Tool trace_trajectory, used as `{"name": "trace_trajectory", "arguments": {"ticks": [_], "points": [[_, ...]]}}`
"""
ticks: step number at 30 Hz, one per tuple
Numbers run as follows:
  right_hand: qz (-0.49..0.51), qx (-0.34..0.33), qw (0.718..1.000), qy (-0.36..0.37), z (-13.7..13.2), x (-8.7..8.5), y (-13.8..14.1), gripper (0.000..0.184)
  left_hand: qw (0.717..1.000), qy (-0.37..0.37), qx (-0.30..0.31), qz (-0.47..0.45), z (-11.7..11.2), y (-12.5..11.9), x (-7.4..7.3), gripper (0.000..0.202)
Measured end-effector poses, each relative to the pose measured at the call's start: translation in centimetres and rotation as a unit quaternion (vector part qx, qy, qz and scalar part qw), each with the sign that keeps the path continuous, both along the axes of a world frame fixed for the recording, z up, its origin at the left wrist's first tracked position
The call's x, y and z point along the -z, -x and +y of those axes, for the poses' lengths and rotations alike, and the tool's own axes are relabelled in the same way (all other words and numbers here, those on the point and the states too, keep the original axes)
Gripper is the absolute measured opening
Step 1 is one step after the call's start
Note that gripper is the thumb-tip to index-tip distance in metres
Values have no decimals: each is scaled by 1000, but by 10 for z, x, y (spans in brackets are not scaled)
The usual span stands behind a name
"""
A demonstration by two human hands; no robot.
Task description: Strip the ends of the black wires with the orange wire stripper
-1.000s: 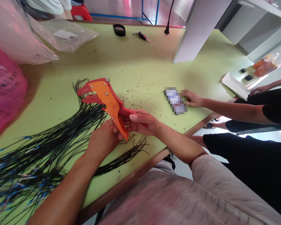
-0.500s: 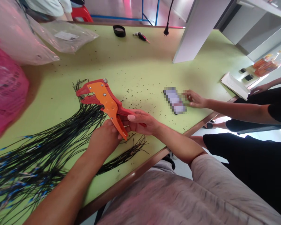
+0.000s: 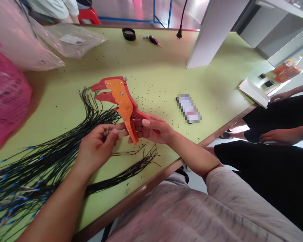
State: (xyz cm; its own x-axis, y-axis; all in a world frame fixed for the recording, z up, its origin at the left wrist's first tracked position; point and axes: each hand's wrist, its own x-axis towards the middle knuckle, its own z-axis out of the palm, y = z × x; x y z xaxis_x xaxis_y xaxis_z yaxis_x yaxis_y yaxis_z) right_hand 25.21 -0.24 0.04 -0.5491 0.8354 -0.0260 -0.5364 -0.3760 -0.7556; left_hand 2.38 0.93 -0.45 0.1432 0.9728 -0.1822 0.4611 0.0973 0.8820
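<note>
One stripper (image 3: 118,101); below it, two hands (image 3: 154,130); left of it, one wire bundle (image 3: 65,161), three bags (image 3: 8,101); right of it, one pixelated item (image 3: 188,108).

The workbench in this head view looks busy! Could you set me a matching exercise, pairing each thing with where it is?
Things:
1. wire stripper
2. black wires
3. pink plastic bag
4. power plug

Places:
A. spread over the green table
B. dangling at the table's far edge
C. held in the right hand
D. at the left edge of the view

Pairs: 1-C, 2-A, 3-D, 4-B
</note>
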Motion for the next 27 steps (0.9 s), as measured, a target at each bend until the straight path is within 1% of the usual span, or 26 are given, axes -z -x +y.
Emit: {"name": "trace_trajectory", "arguments": {"ticks": [3,6,9,12,14,16,18,19,22,25,27], "points": [[-10,-3,1000,11,-2,-8,-3,49,989,54,-89,-109,-1,2,-5,42],[-35,-11,999,27,-4,-15,-4,50,972,86,-133,-174,-2,2,-12,46],[-48,-15,998,23,-4,-21,-5,51,965,94,-145,-196,-2,4,-14,47],[-74,-27,997,1,-2,-29,-12,48,968,65,-141,-198,-3,6,-12,44],[-111,-24,993,-16,-1,-30,-20,46,970,40,-127,-202,-5,5,-11,39],[-155,-9,987,-32,0,-26,-29,47,970,25,-108,-217,-7,4,-13,34],[-188,11,980,-60,1,-18,-35,47,968,18,-108,-224,-7,2,-16,32],[-202,7,976,-77,1,-13,-37,45,967,21,-111,-227,-6,2,-18,31],[-229,-41,966,-112,-4,-4,-39,42,962,33,-131,-239,-6,2,-23,31],[-237,-66,963,-107,-11,-1,-36,45,957,37,-143,-251,-7,6,-23,35],[-235,-79,964,-98,-13,0,-35,40,956,37,-143,-254,-7,8,-20,37]]}}
